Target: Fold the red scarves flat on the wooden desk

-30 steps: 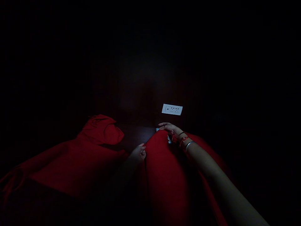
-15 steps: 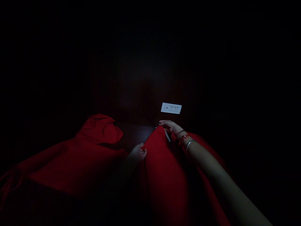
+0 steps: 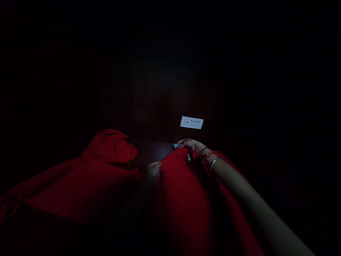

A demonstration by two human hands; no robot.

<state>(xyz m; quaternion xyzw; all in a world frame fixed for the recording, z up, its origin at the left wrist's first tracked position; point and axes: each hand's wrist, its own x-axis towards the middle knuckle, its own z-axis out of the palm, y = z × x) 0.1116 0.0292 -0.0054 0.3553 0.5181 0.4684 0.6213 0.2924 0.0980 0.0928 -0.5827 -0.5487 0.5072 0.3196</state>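
Observation:
Red fabric (image 3: pixel 183 199) spreads across the lower middle, a raised panel of it running down toward me. My left hand (image 3: pixel 153 168) pinches the left edge of this panel between thumb and fingers. At the panel's far corner, my right hand (image 3: pixel 189 144) grips the cloth, with bracelets around the wrist. Under and beside the right fingers shows a flat, pale-edged object (image 3: pixel 177 145); the cloth and hand cover most of it, and I cannot tell its kind. More red cloth lies to the left, with a bunched, hood-like part (image 3: pixel 113 146) at its far end.
Beyond the right hand, a white socket plate (image 3: pixel 191 122) sits on a dark upright surface. A dark, faintly shiny tabletop (image 3: pixel 151 151) shows between the bunched cloth and the hands. Everything around is too dark to make out.
The right hand has moved slightly down and left, lowering the cloth corner, and more of the pale-edged object shows. My left hand has rolled over, its fingers still on the edge.

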